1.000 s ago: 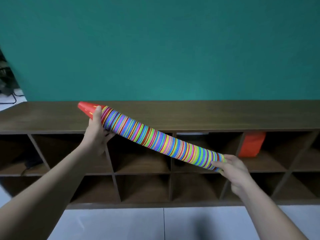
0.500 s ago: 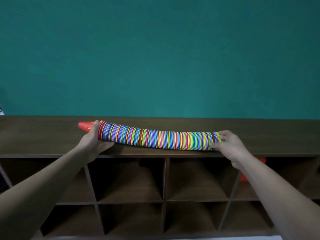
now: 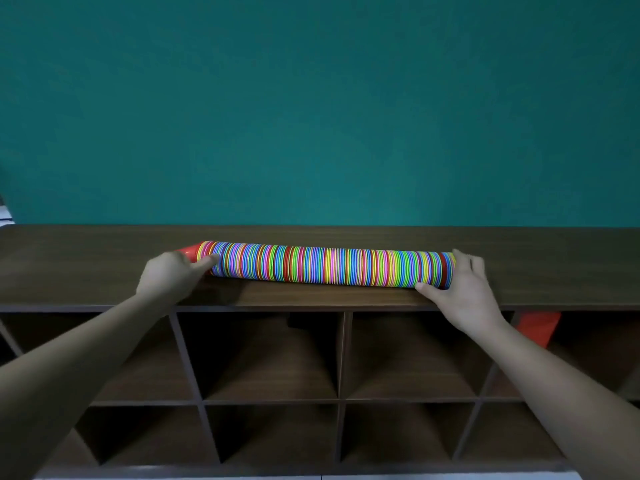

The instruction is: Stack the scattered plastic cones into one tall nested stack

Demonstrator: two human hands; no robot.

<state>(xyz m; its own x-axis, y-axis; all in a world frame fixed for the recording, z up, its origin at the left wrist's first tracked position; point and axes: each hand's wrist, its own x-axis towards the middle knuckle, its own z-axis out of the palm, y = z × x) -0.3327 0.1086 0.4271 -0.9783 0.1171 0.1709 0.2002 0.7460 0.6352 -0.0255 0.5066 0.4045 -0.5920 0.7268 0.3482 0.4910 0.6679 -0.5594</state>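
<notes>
A long nested stack of multicoloured plastic cones (image 3: 329, 266) lies on its side along the top of a dark wooden shelf unit (image 3: 86, 265). Its red tip (image 3: 188, 251) points left. My left hand (image 3: 173, 275) grips the stack's left end, with the thumb laid over the first rings and the fingers around the red tip. My right hand (image 3: 464, 289) cups the wide right end, thumb in front of the stack and fingers spread behind it.
Below the top board, the shelf unit has two rows of open cubbies. A red-orange object (image 3: 536, 327) sits in the upper cubby at the right, partly hidden by my right forearm. A teal wall rises behind the shelf.
The stack was held slanted in front of the cubbies. Both hands lifted it onto the shelf top, where it now lies flat and straight. The view has moved closer.
</notes>
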